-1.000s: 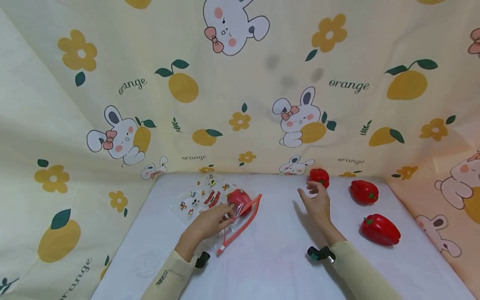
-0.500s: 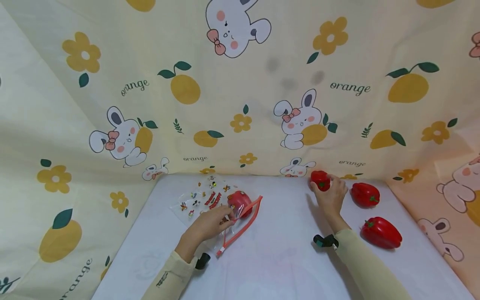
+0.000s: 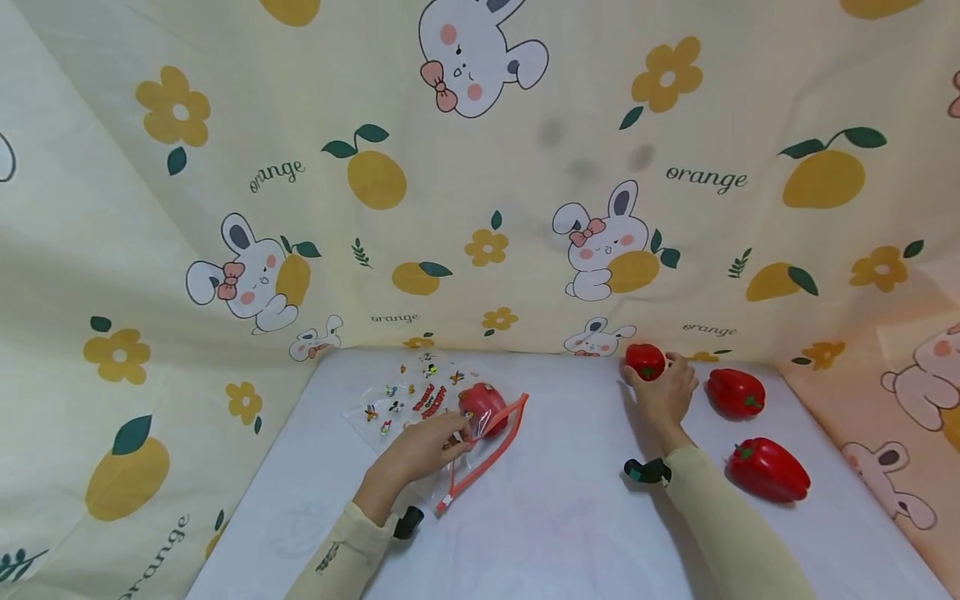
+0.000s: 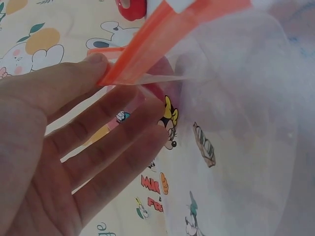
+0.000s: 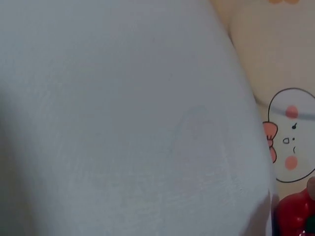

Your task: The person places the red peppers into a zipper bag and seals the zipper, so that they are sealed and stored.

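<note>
My left hand (image 3: 423, 446) pinches the orange zip edge of a clear zip bag (image 4: 236, 147) printed with cartoon figures. Thumb and forefinger meet on the strip in the left wrist view, while the other fingers spread behind the film. Inside the bag lies a red bell pepper (image 3: 480, 404), seen through the plastic. At the back of the table my right hand (image 3: 666, 392) grips another red bell pepper (image 3: 645, 360), thumb on its left and fingers on its right. Only a corner of this pepper (image 5: 295, 211) and a fingertip show in the right wrist view.
Two more red bell peppers lie to the right: one farther back (image 3: 735, 393), one nearer (image 3: 768, 471). A white-covered table (image 3: 570, 517) meets a patterned cloth backdrop (image 3: 525, 183) behind and at the sides.
My right hand has reached forward and right to the back pepper and closed round it. The left hand has kept its hold on the bag's edge.
</note>
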